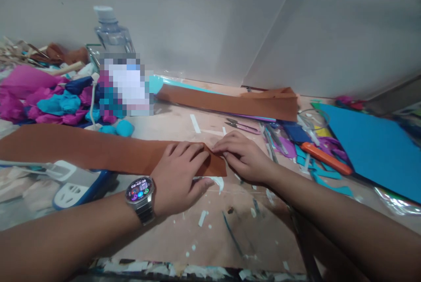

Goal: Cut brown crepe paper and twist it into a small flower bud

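Observation:
A long brown paper strip lies across the table from the left edge to the middle. My left hand, with a wristwatch on its wrist, lies flat on the strip's right end with fingers stretched out. My right hand presses its fingertips on the same end, where a corner is folded over. Neither hand lifts the paper.
Crumpled pink and blue tissue paper and a plastic bottle sit at the back left. A second brown sheet, small scissors, an orange cutter and a blue sheet lie right. A power strip is at the left.

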The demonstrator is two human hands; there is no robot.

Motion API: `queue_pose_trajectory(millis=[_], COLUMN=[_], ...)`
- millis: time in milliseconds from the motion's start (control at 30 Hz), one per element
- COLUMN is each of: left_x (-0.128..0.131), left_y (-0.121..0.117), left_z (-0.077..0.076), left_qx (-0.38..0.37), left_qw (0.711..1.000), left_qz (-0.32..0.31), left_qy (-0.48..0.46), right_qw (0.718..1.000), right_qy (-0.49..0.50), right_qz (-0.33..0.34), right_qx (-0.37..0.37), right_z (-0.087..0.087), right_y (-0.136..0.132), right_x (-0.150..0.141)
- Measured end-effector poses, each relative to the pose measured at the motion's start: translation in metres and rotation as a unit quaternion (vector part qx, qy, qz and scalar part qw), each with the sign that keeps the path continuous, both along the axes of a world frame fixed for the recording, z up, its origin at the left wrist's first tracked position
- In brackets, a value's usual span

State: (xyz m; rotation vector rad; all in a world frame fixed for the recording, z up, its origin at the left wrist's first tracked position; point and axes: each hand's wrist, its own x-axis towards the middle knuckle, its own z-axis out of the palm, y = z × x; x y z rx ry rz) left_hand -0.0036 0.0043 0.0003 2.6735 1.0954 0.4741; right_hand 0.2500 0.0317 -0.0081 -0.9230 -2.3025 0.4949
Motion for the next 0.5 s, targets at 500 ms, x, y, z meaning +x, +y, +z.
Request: queue_pose_trajectory(millis=[500], left_x=[0.0052], left_y=[0.0034], left_z=[-0.0001], left_qx=[0.006], left_qw=[0.999], left_qz=[0.007], left_qy=[0.035], right_qw=[0.999], right_qy=[-0.006], right_qz=[-0.04], right_qx=[0.021], right_z=[-0.0025], right_y=[0.0013], right_x=[-0.0015])
